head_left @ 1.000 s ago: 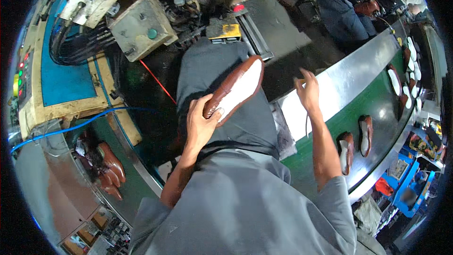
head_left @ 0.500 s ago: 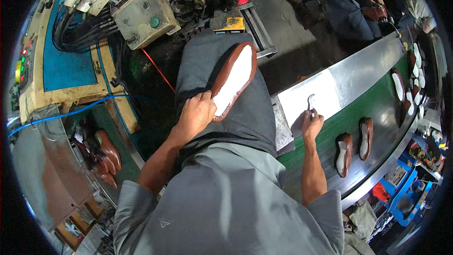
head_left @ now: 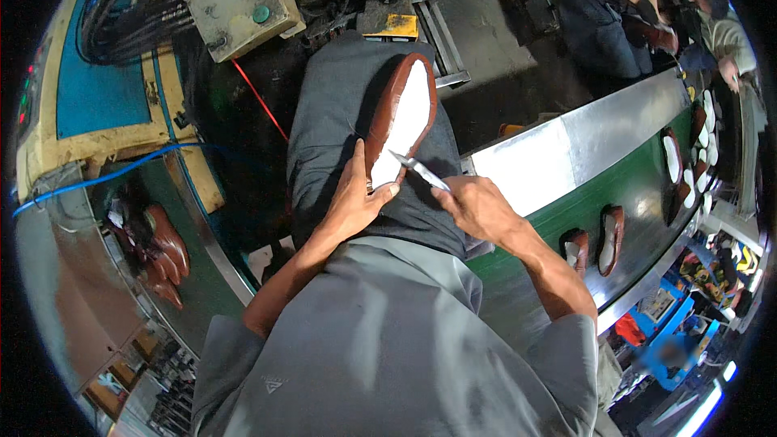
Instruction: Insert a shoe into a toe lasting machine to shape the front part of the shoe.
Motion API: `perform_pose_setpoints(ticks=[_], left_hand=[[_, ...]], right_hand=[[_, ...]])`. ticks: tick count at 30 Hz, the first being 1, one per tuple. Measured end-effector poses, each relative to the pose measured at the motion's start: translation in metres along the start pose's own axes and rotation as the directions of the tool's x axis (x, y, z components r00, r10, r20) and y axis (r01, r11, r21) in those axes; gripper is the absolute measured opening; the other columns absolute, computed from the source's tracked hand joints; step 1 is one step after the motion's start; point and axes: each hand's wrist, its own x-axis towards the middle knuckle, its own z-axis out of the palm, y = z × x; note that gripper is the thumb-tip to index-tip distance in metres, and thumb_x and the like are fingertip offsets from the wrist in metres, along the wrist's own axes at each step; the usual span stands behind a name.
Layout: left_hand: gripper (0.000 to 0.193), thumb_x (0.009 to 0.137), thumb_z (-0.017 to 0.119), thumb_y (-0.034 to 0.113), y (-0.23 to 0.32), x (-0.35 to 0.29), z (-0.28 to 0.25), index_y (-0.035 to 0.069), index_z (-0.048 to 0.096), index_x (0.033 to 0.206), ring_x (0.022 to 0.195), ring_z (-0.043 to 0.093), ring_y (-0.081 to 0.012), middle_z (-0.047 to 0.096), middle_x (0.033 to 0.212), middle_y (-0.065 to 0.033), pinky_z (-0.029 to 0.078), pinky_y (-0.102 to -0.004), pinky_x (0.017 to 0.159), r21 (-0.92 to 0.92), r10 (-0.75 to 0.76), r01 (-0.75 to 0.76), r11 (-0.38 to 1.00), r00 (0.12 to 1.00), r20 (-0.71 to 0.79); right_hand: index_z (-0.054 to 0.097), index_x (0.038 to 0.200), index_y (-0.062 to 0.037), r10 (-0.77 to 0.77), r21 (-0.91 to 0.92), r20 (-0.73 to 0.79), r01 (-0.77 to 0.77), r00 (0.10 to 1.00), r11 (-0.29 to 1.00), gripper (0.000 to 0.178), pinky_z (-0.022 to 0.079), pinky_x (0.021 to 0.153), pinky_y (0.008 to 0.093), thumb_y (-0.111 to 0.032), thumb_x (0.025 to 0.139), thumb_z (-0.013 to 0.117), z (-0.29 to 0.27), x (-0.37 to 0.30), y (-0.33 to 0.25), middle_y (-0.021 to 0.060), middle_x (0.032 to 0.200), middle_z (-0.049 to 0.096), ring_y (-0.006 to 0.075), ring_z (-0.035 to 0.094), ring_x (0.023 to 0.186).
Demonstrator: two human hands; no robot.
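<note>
A brown leather shoe upper (head_left: 375,129) with a white sole board (head_left: 410,109) lies bottom up across my thigh. My left hand (head_left: 356,198) grips its near end, thumb on one side and fingers along the other. My right hand (head_left: 479,206) is closed around a slim silver hand tool (head_left: 422,171), which looks curved at its pointed tip. That tip is over the white board near the end by my left hand; whether it touches cannot be told.
A green conveyor belt (head_left: 518,275) with a metal edge plate (head_left: 530,166) runs on the right, carrying several brown shoes (head_left: 613,239). More brown shoes (head_left: 166,247) lie at left. Machine boxes (head_left: 243,12) stand ahead. A co-worker (head_left: 603,16) sits at far right.
My right hand has come left from above the metal plate, bringing the tool over the shoe. My left thumb and fingers have spread around the shoe's near end. The view has shifted slightly.
</note>
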Motion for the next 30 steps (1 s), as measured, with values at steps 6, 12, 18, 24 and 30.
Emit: perform_pose_setpoints(ticks=[6,12,18,24,30], left_hand=[[0.112,0.097,0.086,0.019,-0.008,-0.004,0.008,-0.004,0.009,0.174,0.152,0.047,-0.0429,0.03,0.171,-0.036,0.047,-0.0454,0.12,0.048,0.095,-0.093,0.995,0.995,-0.044],[0.112,0.104,0.077,0.019,-0.009,0.001,0.005,0.0,-0.007,0.175,0.16,0.036,-0.0418,0.023,0.176,-0.0321,0.032,-0.0454,0.131,0.082,-0.006,-0.002,0.997,0.995,0.102],[0.091,0.112,0.064,0.024,-0.008,0.001,-0.005,0.011,0.004,0.179,0.166,0.024,-0.0327,0.022,0.179,-0.0265,0.023,-0.0435,0.134,-0.658,-0.006,0.128,0.742,0.983,0.184],[0.088,0.112,0.063,0.024,-0.008,0.0,0.007,0.003,0.008,0.177,0.161,0.034,-0.0455,0.029,0.174,-0.034,0.03,-0.0466,0.132,-0.197,0.057,-0.051,0.979,0.998,0.028],[0.113,0.101,0.079,0.018,-0.028,0.006,-0.002,0.002,-0.004,0.176,0.165,0.027,-0.0443,0.022,0.177,-0.034,0.028,-0.0464,0.134,-0.177,0.073,-0.046,0.983,0.986,0.147]], right_hand=[[0.07,0.102,0.0011,-0.179,-0.201,0.052,0.186,0.983,0.962,0.038,0.06,0.075,0.0573,-0.034,0.112,0.059,0.008,0.017,-0.011,0.0226,0.095,0.073,0.0453,0.075,0.081],[0.067,0.1,0.0005,-0.177,-0.271,0.097,0.197,0.979,0.942,0.04,0.06,0.072,0.0549,-0.036,0.113,0.059,0.01,0.022,0.009,0.0221,0.092,0.072,0.0436,0.075,0.08],[0.066,0.098,0.0002,-0.18,-0.227,0.128,0.205,0.975,0.952,0.042,0.059,0.071,0.0554,-0.038,0.114,0.058,0.004,0.024,0.018,0.0215,0.091,0.071,0.0447,0.074,0.081],[0.068,0.112,-0.001,-0.329,-0.09,-0.251,0.316,0.911,0.944,0.03,0.06,0.068,0.0512,-0.031,0.11,0.065,-0.005,0.02,0.018,0.019,0.093,0.071,0.0409,0.072,0.077],[0.069,0.113,0.0003,-0.135,-0.255,0.027,0.137,0.991,0.957,0.026,0.058,0.065,0.0497,-0.024,0.104,0.073,0.015,0.024,0.001,0.0207,0.083,0.07,0.0403,0.072,0.071]])
